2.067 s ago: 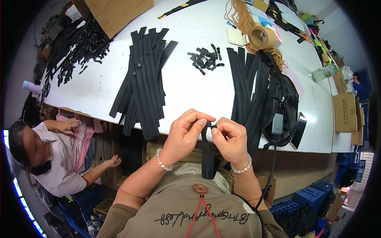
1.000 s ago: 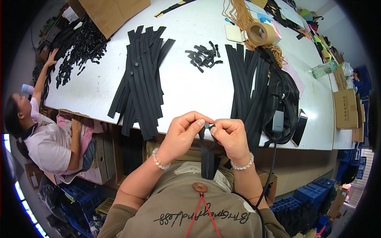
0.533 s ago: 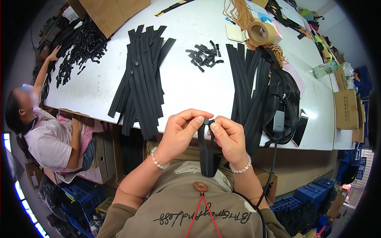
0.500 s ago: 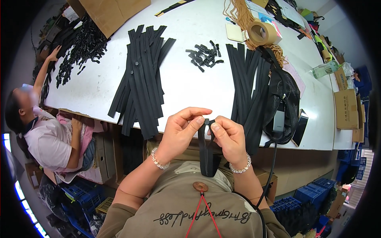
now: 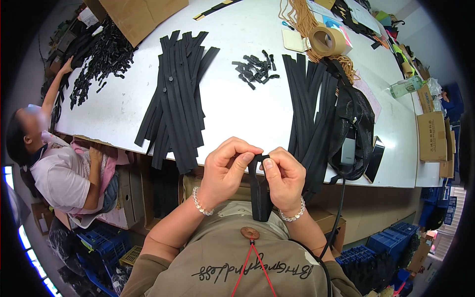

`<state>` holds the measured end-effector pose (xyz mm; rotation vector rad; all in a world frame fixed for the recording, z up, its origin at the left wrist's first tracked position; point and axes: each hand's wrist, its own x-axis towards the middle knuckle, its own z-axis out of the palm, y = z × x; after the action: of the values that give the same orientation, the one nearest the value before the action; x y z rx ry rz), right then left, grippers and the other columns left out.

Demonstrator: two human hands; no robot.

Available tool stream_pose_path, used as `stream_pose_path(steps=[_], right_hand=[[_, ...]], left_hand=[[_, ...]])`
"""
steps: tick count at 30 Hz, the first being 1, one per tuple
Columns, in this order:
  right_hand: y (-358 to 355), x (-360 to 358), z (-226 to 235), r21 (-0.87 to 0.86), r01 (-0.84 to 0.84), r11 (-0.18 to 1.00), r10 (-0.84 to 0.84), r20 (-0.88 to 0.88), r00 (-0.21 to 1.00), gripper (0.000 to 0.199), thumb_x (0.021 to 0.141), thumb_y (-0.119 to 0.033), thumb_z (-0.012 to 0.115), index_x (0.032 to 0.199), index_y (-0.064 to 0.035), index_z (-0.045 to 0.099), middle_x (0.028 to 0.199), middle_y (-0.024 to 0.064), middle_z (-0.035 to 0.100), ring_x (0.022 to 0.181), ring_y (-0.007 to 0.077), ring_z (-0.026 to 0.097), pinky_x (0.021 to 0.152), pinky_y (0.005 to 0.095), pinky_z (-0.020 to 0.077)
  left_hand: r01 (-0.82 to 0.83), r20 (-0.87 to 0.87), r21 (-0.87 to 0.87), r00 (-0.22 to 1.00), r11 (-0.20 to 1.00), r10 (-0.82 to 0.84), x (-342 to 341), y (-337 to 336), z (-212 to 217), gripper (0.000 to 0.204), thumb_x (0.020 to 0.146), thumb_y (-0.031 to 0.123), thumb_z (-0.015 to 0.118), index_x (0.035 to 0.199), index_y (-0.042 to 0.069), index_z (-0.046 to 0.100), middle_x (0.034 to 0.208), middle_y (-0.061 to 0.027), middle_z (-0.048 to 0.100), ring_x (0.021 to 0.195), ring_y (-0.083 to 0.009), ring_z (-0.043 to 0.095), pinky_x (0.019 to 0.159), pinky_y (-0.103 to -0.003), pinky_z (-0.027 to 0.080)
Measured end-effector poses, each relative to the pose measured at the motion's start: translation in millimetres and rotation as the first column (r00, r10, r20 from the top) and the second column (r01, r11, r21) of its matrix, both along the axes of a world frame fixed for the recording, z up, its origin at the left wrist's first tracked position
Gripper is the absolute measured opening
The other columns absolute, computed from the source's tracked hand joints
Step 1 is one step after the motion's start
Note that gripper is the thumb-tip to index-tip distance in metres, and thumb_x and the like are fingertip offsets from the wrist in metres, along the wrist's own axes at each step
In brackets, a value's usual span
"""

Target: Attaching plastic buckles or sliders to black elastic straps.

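Observation:
In front of my body, just off the table's near edge, hangs a black zipper strip (image 5: 260, 200) with its lower part against my shirt. My left hand (image 5: 225, 173) pinches its upper end between thumb and forefinger. Opposite it, my right hand (image 5: 284, 180) grips the same end, thumb on top, where the two sides part into a narrow loop. Whether a slider sits between the fingertips cannot be made out. Beyond my hands lie several small black zipper pulls (image 5: 255, 69). Black zipper strips are heaped at the left (image 5: 180, 104) and at the right (image 5: 307, 114).
A black mesh bag (image 5: 354, 123) with a grey device and cable lies right of the strips, beside a phone (image 5: 374, 158). Tape (image 5: 327, 40) and cord are farther back. At left, a person (image 5: 69, 178) reaches toward a large heap of black pulls (image 5: 101, 64).
My fingertips have shifted slightly on the strip's upper end, and my right hand has turned a little inward. The dark piece that showed between my fingertips is now hidden.

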<state>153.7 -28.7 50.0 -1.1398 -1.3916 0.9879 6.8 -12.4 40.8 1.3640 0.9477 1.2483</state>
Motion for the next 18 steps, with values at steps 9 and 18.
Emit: stream_pose_path(steps=[9,18], right_hand=[[-4,-14,3,0.048,0.034,0.998,-0.032,-0.033,0.999,0.011,0.083,-0.001,0.055,0.073,0.0009,0.053,0.064,0.0021,0.048,0.052,0.0056,0.04,0.045,0.0212,0.0316],[-5,-3,10,-0.154,-0.027,0.988,0.014,-0.083,0.996,0.008,0.081,0.001,0.059,0.075,0.0012,0.054,0.067,0.0023,0.05,0.054,0.0055,0.042,0.047,0.0214,0.0334]], left_hand=[[-0.006,0.092,-0.059,0.996,0.998,0.011,2,-6,-5,0.01,0.089,0.003,0.054,0.092,0.0,0.062,0.084,-0.0022,0.058,0.073,-0.006,0.052,0.065,-0.02,0.043],[0.109,0.222,-0.225,0.973,0.968,-0.058,-8,-6,-4,0.018,0.081,-0.002,0.063,0.099,-0.002,0.062,0.091,-0.003,0.061,0.08,-0.0063,0.055,0.071,-0.02,0.046]])
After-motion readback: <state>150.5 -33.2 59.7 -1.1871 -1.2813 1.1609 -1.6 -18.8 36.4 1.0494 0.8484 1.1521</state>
